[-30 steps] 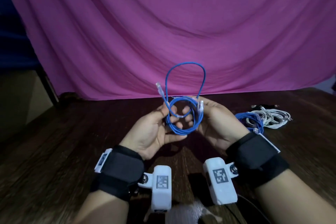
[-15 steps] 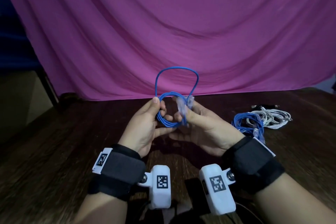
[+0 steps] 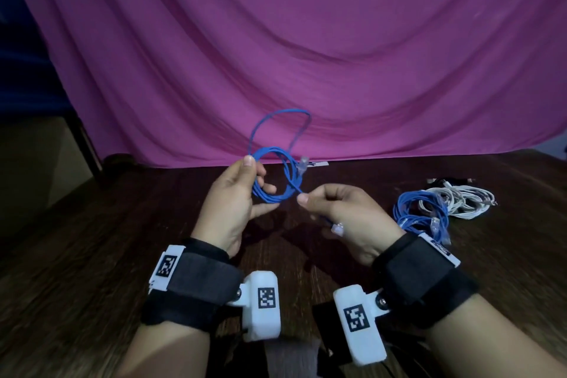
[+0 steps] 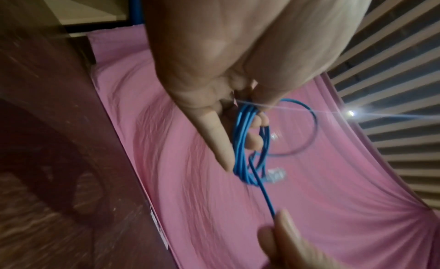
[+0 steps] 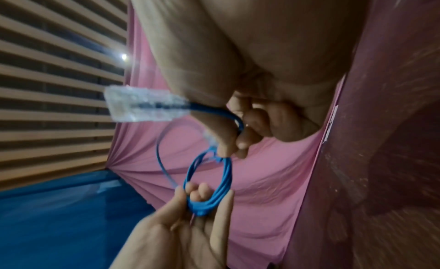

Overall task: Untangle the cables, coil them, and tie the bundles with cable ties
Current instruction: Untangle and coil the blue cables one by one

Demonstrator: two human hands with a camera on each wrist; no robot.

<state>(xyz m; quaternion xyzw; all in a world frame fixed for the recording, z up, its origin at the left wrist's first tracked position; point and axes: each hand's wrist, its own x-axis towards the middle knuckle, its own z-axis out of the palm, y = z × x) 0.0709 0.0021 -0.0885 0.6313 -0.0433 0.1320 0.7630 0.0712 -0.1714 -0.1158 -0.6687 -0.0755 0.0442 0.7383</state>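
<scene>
A small coil of blue network cable hangs in the air over the table, with one larger loose loop standing above it. My left hand grips the coil's left side, fingers through it. My right hand pinches the cable's free end just right of the coil. A clear plug sticks out under the right palm. A second clear plug hangs at the coil's upper right.
On the dark wooden table at the right lie a blue coiled cable and a white cable bundle, with something black behind them. A magenta cloth hangs across the back.
My right hand has pulled the cable end rightward and down, away from the coil, so its plug now sits under the palm. The left hand kept hold of the coil, which rose a little.
</scene>
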